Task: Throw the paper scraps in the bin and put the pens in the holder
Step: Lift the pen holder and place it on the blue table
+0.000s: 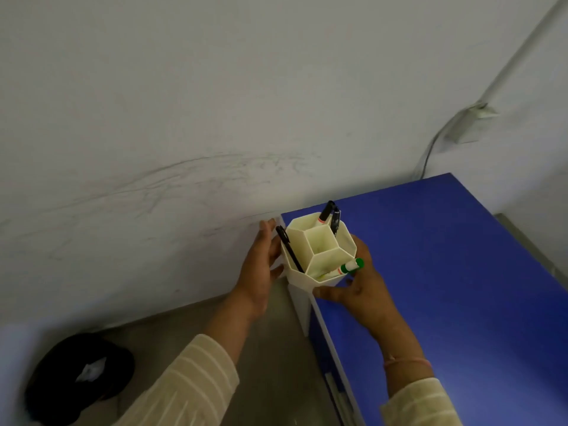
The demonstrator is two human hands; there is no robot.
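Observation:
A cream pen holder (319, 250) with several compartments is held over the far left corner of the blue table (455, 272). My left hand (261, 272) grips its left side and my right hand (359, 287) grips its right side and base. A black pen (289, 252) leans out of the left compartment. Two dark-capped markers (330, 215) stand in the far compartment. In the near compartment lies a green-capped marker (350, 266). On the floor at lower left stands the black bin (76, 379), with white paper scraps (90, 368) inside.
A scuffed white wall (184, 118) rises behind the table and floor. A cable and white conduit (470, 118) run down the wall at right. Grey floor (270, 348) lies between the bin and the table's left edge.

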